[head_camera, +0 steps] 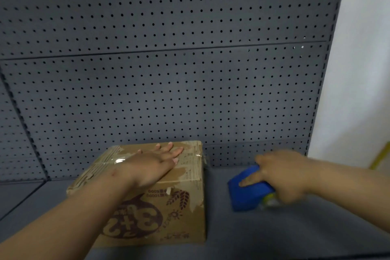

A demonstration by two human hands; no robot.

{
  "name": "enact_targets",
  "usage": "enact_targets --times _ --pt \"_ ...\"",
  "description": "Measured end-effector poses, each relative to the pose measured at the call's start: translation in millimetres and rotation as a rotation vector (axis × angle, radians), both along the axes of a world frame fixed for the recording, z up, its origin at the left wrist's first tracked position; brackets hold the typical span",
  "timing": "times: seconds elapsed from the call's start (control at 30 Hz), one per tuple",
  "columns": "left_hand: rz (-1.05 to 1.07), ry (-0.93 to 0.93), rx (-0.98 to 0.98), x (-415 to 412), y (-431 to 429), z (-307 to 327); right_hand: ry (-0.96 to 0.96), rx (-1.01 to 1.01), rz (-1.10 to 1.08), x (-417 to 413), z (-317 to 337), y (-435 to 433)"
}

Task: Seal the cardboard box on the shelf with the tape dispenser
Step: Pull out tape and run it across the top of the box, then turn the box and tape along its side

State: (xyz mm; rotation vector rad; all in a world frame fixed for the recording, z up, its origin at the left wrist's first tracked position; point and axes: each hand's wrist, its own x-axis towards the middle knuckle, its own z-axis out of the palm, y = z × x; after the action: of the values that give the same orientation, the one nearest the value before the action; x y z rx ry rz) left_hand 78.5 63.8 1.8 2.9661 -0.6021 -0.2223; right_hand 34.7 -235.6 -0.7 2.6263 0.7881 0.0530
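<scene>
Already we have the cardboard box point(147, 192) sitting on the grey shelf point(274, 234), left of centre and close to the near edge, its printed front turned toward us. Its flaps lie shut, and glossy old tape and torn paper show across the top, but we cannot tell whether any fresh strip has gone down, so we judge the sealing pass as yet to be done.

Our left hand point(152, 164) lies flat on the lid, fingers spread and pointing to the far right, pressing the flaps down rather than gripping anything. Our right hand point(282, 177) reaches in from the right and curls over the blue tape dispenser point(249, 190), which rests on the shelf just right of the box; motion blur hides whether the grip has closed. Behind everything stands the dark pegboard point(168, 69).
</scene>
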Motion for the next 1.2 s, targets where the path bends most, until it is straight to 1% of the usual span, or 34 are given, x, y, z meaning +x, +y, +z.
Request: enact_targets --times 0.07,0.13,0.2,0.3,0.37,0.43,0.5,0.53,0.63,0.73,0.8,0.87,0.9,0.97,1.0,1.03,1.1,1.13,1.17,1.2 --pt "-0.001 0.005 -0.019 3.0 0.0 0.9 0.005 0.112 -0.075 -3.6 -3.9 -3.6" --pt "-0.013 -0.022 0.012 3.9 -1.6 1.3 -0.088 0.205 -0.142 5.7 4.8 -6.5" --pt "-0.062 -0.118 0.036 3.4 -2.4 3.4 -0.187 0.282 -0.177 16.7 15.7 -1.0" --pt "-0.286 -0.248 -0.014 -2.2 -13.2 10.5 -0.273 0.399 -0.221 28.1 30.8 6.7" --pt "-0.427 -0.232 -0.029 -4.8 -28.5 14.8 -0.307 0.480 -0.240 29.9 40.6 13.0" --pt "-0.494 -0.209 0.021 -4.6 -42.4 12.6 -0.343 0.542 -0.238 30.7 47.4 19.8" --pt "-0.531 -0.189 0.077 -0.6 -49.7 7.1 -0.375 0.604 -0.233 29.6 53.9 25.1" --pt "-0.545 -0.184 0.075 2.0 -50.7 5.0 -0.387 0.633 -0.231 28.4 57.3 27.3" --pt "-0.590 -0.227 -0.021 11.2 -48.9 -2.5 -0.431 0.686 -0.210 25.1 66.0 34.1" --pt "-0.566 -0.225 -0.083 12.7 -50.0 -6.2 -0.468 0.737 -0.178 21.0 73.0 42.8" --pt "-0.576 -0.281 -0.137 7.4 -49.5 -6.3 -0.479 0.777 -0.141 16.7 75.9 48.8" --pt "-0.528 -0.369 -0.274 -2.0 -45.4 -1.0 -0.488 0.826 -0.106 11.1 79.0 54.3" --pt "-0.435 -0.421 -0.396 -6.9 -41.3 4.8 -0.496 0.843 -0.088 8.7 80.6 56.7" --pt "-0.110 -0.504 -0.745 -13.0 -29.2 22.8 -0.521 0.860 -0.057 4.4 84.5 63.1" --pt "0.061 -0.490 -0.930 -13.1 -21.5 34.1 -0.537 0.868 -0.042 2.8 86.7 68.0" --pt "0.202 -0.402 -1.117 -11.7 -13.7 46.6 -0.553 0.883 -0.026 1.5 89.1 74.2" --pt "0.375 -0.053 -1.487 -3.7 2.8 72.8 -0.580 0.910 0.010 -0.6 93.8 89.8" --pt "0.421 0.107 -1.593 -0.2 11.7 84.1 -0.591 0.917 0.029 -1.3 96.1 98.5" --pt "0.423 0.234 -1.641 1.1 19.0 94.3 -0.603 0.923 0.047 -2.1 98.4 107.5" --pt "0.387 0.334 -1.638 2.3 26.2 101.9 -0.614 0.925 0.063 -3.0 100.3 116.9"
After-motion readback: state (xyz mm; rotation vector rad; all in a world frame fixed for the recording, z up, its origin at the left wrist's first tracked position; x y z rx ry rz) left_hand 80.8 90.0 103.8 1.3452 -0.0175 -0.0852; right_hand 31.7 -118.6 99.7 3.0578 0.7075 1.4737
